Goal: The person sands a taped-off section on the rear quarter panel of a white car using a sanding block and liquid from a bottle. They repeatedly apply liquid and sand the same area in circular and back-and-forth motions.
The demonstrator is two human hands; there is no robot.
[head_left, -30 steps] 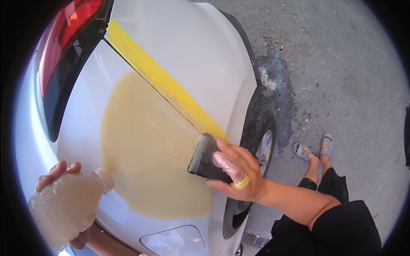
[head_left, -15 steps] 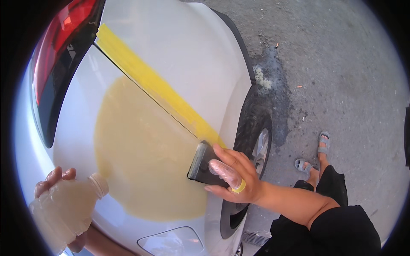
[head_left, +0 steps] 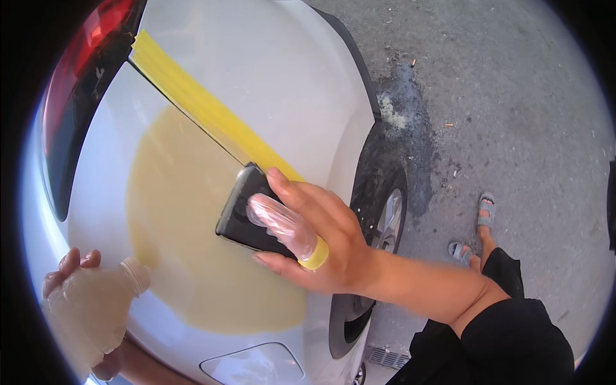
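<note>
My right hand point(head_left: 321, 237) is closed around a black sanding block point(head_left: 260, 208), pressing it to the car's white rear panel. One finger is wrapped in clear plastic with a yellow band at its base. The block lies over a smooth beige filler patch point(head_left: 192, 256) and reaches the panel seam. Yellow masking tape point(head_left: 199, 106) runs along that seam, its lower end behind the block and hand. At the lower left, my left hand point(head_left: 67, 266) grips a clear plastic bottle point(head_left: 86, 311) of cloudy liquid, tilted with its mouth toward the patch.
A red tail light point(head_left: 80, 70) borders the panel at upper left. Below the patch sits a fuel flap point(head_left: 253, 366). The rear wheel point(head_left: 385, 212) is to the right, beside grey pavement point(head_left: 513, 115) with a wet stain. My sandalled feet point(head_left: 486, 212) stand on it.
My right hand has slid the sanding block left and upward across the patch, along the taped seam. The left hand and bottle keep nearly the same place; the view has shifted slightly.
</note>
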